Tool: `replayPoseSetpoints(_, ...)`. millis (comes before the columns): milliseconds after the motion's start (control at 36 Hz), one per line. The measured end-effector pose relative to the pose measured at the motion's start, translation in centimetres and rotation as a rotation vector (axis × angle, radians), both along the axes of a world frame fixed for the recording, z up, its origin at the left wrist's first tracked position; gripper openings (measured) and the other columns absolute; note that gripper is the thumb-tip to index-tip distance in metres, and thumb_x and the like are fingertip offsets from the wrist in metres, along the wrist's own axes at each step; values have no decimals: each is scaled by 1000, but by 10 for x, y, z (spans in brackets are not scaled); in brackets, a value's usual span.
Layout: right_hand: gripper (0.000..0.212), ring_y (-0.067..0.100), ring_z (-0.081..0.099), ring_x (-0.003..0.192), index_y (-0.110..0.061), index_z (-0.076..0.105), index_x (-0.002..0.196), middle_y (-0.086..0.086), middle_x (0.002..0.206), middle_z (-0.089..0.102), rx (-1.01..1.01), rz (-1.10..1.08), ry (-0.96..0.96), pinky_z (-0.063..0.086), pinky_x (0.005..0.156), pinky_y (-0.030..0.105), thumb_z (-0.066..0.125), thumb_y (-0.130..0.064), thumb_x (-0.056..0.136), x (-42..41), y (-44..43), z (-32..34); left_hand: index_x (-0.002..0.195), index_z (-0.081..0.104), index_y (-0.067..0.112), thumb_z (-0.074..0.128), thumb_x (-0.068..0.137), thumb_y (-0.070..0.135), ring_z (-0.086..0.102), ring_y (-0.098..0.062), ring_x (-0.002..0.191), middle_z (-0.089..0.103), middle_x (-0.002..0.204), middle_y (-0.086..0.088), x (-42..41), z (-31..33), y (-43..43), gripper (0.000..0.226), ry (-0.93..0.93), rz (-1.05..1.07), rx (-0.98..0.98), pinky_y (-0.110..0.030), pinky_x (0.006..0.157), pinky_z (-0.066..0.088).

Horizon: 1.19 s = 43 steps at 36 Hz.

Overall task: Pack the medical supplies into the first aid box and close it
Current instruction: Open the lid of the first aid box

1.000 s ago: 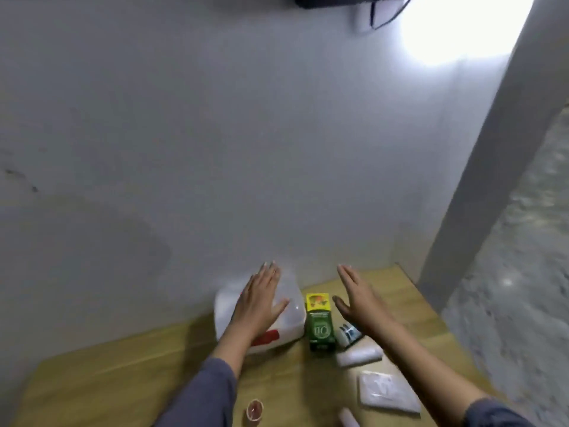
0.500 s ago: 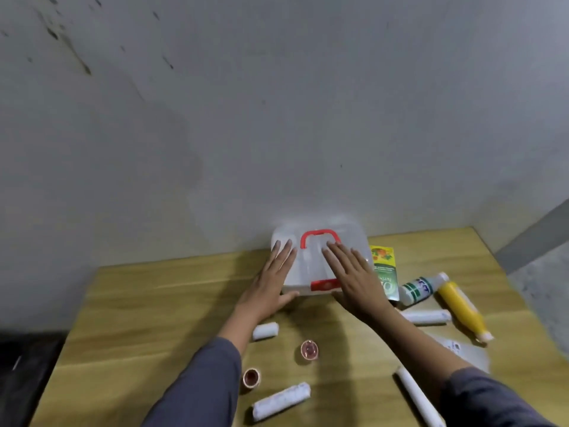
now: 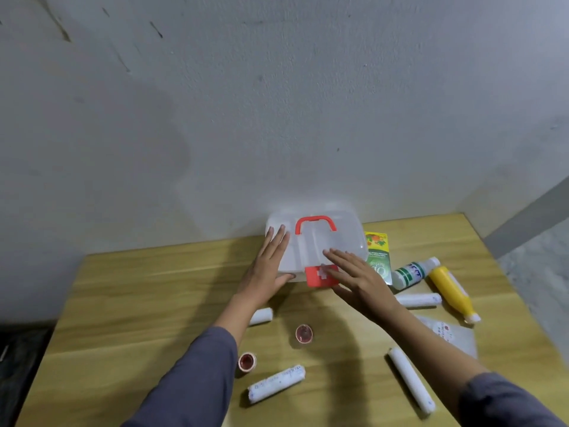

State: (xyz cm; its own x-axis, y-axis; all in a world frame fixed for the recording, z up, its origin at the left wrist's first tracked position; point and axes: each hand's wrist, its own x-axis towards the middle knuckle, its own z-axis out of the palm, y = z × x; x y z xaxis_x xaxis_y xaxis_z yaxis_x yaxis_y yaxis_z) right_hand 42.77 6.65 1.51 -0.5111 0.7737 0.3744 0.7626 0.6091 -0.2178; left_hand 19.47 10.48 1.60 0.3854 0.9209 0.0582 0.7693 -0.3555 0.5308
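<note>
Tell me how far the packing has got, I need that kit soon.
Nothing looks packed yet. Both hands, left hand and right hand, rest open on the closed first aid box, by its red latch. Bandage rolls, tape rolls, bottles and the green carton lie outside on the table.

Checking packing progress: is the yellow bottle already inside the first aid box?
No, the yellow bottle lies on the table, right of the closed first aid box, beside a white bottle.

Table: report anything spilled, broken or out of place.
Nothing spilled or visibly broken. The bandage rolls, tape rolls, bottles and carton lie scattered unpacked around the closed first aid box, both hands open on it.
</note>
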Motion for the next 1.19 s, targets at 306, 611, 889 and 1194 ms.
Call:
replayPoseSetpoints(306, 29, 24, 68, 103, -5, 72, 101, 11, 108, 72, -34, -106, 185, 59, 82, 43, 76, -7, 72, -11, 0, 22, 148, -9, 17, 75, 74, 34, -4, -9, 143, -9, 158, 3, 14, -1, -19, 113, -397, 370, -267, -28, 115, 9)
replayPoseSetpoints(611, 26, 24, 62, 113, -7, 69, 108, 10, 118, 67, -191, -110, 230, 42, 100, 33, 66, -11, 83, -9, 6, 42, 147, 9, 29, 77, 58, 56, 33, -20, 137, 32, 151, 1, 10, -7, -29, 116, -625, 463, -478, -48, 110, 35)
replayPoseSetpoints(889, 23, 24, 67, 104, -6, 71, 103, 11, 110, 71, -155, -85, 285, 50, 94, 34, 67, -13, 81, -15, 5, 54, 145, 18, 27, 82, 65, 34, 40, -17, 131, 43, 143, 2, 7, -8, -33, 103, -649, 444, -461, -43, 108, 38)
replayPoseSetpoints(1194, 23, 19, 72, 87, -13, 72, 102, 6, 98, 75, -53, -126, 433, 59, 74, 39, 68, -23, 82, -18, 43, 107, 148, -3, 22, 75, 61, 51, 28, -14, 137, 25, 152, 3, 9, -6, -45, 120, -641, 405, -455, -34, 111, 29)
